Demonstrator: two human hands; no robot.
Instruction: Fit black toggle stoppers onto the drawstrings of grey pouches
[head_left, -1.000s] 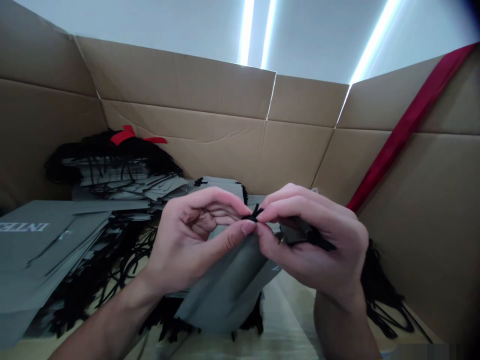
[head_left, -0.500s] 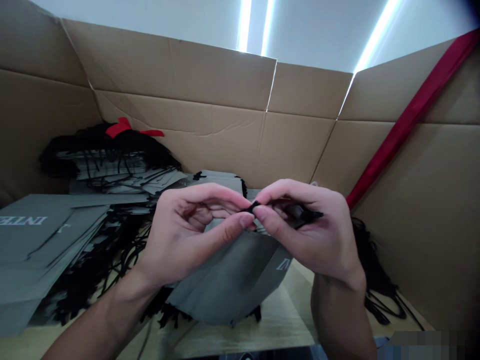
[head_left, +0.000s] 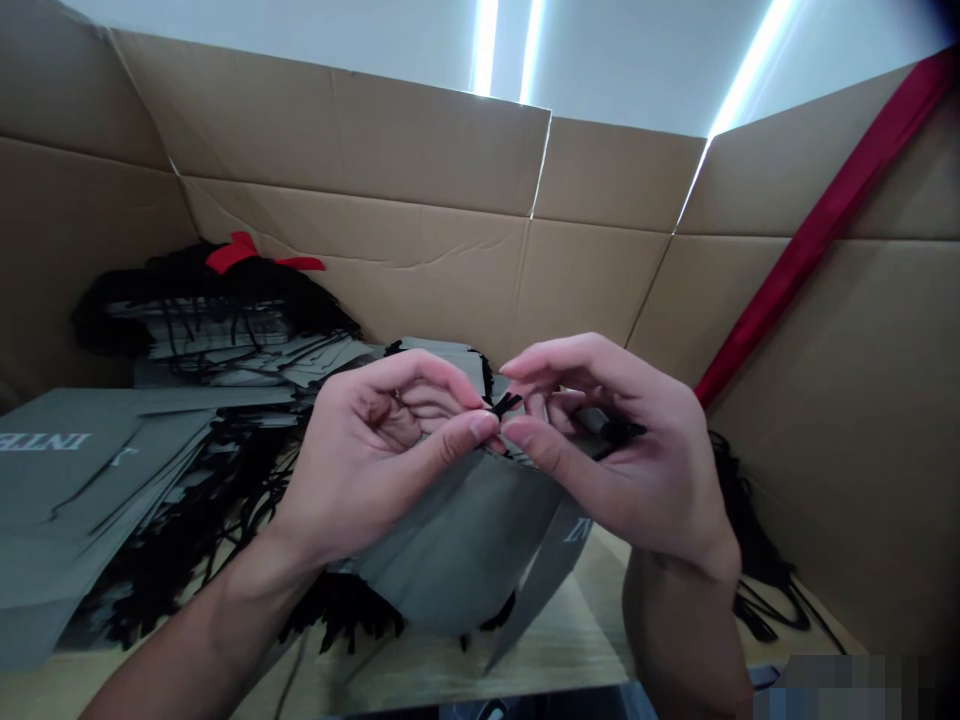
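Observation:
My left hand point(head_left: 397, 455) is closed in a pinch on a thin black cord point(head_left: 508, 404), whose short end sticks out past thumb and forefinger. Just to the right, my right hand point(head_left: 622, 440) has its thumb and forefinger parted around that end. Its other fingers curl over a small black object point(head_left: 619, 430) in the palm; most of it is hidden, so its kind cannot be told. Below both hands a grey sheet point(head_left: 465, 550) bends downward, and a second grey sheet with white letters point(head_left: 559, 560) hangs beside it.
At left lies a pile of grey printed sheets point(head_left: 75, 500) with black cords along its edge. Behind it is another stack point(head_left: 217, 330) topped with black cords and a red strip point(head_left: 232, 252). More black cords point(head_left: 750, 540) lie at right. Cardboard walls point(head_left: 420, 220) surround the wooden table point(head_left: 585, 630).
My right thumb and forefinger have parted and let go of the cord end, which now shows more. The lettered sheet below has swung away from the bent one.

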